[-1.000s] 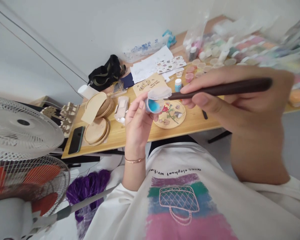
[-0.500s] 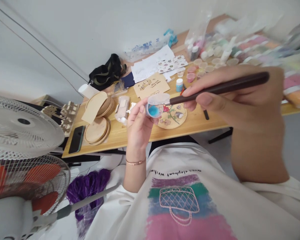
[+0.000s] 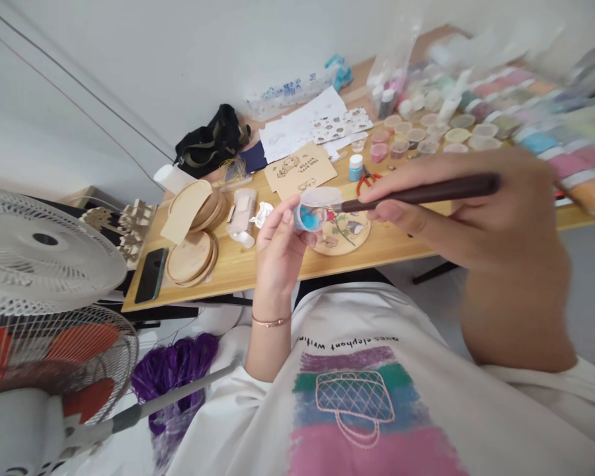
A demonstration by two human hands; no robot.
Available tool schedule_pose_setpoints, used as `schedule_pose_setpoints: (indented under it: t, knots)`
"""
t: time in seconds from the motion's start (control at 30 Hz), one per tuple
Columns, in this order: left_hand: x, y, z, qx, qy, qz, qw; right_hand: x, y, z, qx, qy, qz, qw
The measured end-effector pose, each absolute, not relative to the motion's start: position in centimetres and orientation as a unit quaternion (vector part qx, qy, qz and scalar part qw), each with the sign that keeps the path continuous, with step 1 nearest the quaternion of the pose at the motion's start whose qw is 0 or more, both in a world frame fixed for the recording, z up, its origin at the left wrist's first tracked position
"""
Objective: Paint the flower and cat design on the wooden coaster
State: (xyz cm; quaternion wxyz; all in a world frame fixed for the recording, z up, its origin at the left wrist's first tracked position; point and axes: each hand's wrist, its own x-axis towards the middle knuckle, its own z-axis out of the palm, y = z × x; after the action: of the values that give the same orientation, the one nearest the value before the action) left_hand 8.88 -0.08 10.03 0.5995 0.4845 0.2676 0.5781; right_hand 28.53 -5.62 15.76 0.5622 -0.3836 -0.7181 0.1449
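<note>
My left hand [image 3: 281, 254] is closed around a small clear plastic cup [image 3: 307, 219] with blue stuff inside, its lid [image 3: 321, 196] flipped up. Between the thumb and fingers of my right hand [image 3: 446, 205] is a dark-handled tool [image 3: 426, 195] with a thin metal end. That end reaches to the cup's opening; its very tip is hidden by the lid, so its shape cannot be made out. Below the cup, on the table, lies a round wooden disc [image 3: 344, 238] decorated with a red flower and green stem.
On the wooden table [image 3: 238, 271] are a phone [image 3: 151, 274], wooden discs [image 3: 191, 258], a blue jar [image 3: 356, 168], red-handled pliers [image 3: 367, 180] and a printed card [image 3: 301, 170]. Several small cups [image 3: 399, 147] stand farther right. A fan [image 3: 44, 251] is at the left.
My right hand has moved slightly left and down with the tool, whose end is now further over the cup. The cup in my left hand has shifted a little right and tilted.
</note>
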Motion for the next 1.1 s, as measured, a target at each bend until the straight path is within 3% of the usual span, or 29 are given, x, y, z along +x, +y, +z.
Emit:
schedule_pose_setpoints:
  t: [0.2, 0.43, 0.6, 0.93, 1.1]
  knots:
    - [8.8, -0.1, 10.0, 0.474, 0.256, 0.578, 0.613, 29.3, -5.8, 15.6, -0.372, -0.741, 0.137, 0.541]
    - [9.1, -0.5, 10.0, 0.485, 0.251, 0.582, 0.602, 28.6, -5.7, 14.7, -0.348, -0.703, 0.135, 0.605]
    - [9.2, -0.7, 10.1, 0.475, 0.240, 0.573, 0.623, 28.3, -5.7, 14.3, -0.346, -0.707, 0.165, 0.595]
    - [8.8, -0.8, 9.5, 0.489, 0.264, 0.580, 0.596, 28.0, -6.5, 14.0, -0.397, -0.688, 0.073, 0.604]
    - [8.6, -0.6, 8.9, 0.484, 0.279, 0.581, 0.592, 27.9, -6.2, 13.6, -0.390, -0.682, 0.093, 0.611]
